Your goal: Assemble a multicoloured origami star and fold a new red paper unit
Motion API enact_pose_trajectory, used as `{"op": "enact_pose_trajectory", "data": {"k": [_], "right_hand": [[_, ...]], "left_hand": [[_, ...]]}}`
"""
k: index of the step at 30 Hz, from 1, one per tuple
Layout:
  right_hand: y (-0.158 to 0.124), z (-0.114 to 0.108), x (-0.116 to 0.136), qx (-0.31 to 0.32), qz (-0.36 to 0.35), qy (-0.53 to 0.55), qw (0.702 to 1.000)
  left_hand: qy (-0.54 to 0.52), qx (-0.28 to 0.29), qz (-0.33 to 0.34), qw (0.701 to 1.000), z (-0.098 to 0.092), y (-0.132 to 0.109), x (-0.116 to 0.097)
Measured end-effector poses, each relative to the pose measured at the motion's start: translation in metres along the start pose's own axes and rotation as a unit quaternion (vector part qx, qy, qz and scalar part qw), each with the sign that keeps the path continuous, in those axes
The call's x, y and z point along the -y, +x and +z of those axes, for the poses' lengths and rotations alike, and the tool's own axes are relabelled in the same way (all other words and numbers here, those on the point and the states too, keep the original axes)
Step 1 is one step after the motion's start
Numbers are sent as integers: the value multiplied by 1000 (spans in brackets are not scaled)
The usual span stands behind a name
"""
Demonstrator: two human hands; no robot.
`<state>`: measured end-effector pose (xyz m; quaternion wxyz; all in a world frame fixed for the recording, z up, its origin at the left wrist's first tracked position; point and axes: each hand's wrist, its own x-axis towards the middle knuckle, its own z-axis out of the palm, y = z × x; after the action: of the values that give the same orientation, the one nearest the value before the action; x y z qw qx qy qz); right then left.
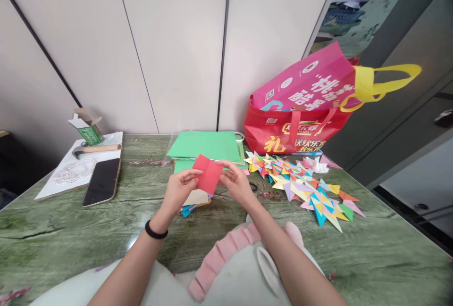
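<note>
A small red sheet of paper (pixel 209 176) with a crease near its upper part is held up between my two hands. My left hand (pixel 181 187) pinches its left edge between thumb and fingers. On the opposite side, my right hand (pixel 236 181) grips the right edge with its thumb and fingertips. Beneath the red paper lies a small stack of coloured paper (pixel 196 198), cream on top with blue below, partly hidden. Behind it rest larger green sheets (pixel 205 144).
Several folded paper pieces (pixel 311 188) spread across the right. Behind them stand a red gift bag (pixel 272 131) and a pink bag (pixel 307 79). At left are a phone (pixel 102 181), a hammer (pixel 99 148), beads (pixel 74 171) and a small box (pixel 89 131). A plush toy (pixel 237 268) lies under my forearms.
</note>
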<state>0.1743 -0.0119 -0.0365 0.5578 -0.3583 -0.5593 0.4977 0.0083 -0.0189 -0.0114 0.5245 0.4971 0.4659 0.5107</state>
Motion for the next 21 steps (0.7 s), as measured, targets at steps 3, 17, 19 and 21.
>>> {"op": "enact_pose_trajectory", "data": {"k": [3, 17, 19, 21], "right_hand": [[-4, 1, 2, 60, -28, -78, 995], [-2, 4, -1, -28, 0, -114, 993], [-2, 5, -2, -42, 3, -82, 996], [-1, 6, -2, -52, 3, -60, 997]], "left_hand": [[-4, -9, 2, 1000, -1, 1, -1], [8, 28, 41, 999, 6, -4, -1], [5, 42, 41, 998, 7, -4, 1], [6, 47, 44, 998, 7, -4, 3]]}}
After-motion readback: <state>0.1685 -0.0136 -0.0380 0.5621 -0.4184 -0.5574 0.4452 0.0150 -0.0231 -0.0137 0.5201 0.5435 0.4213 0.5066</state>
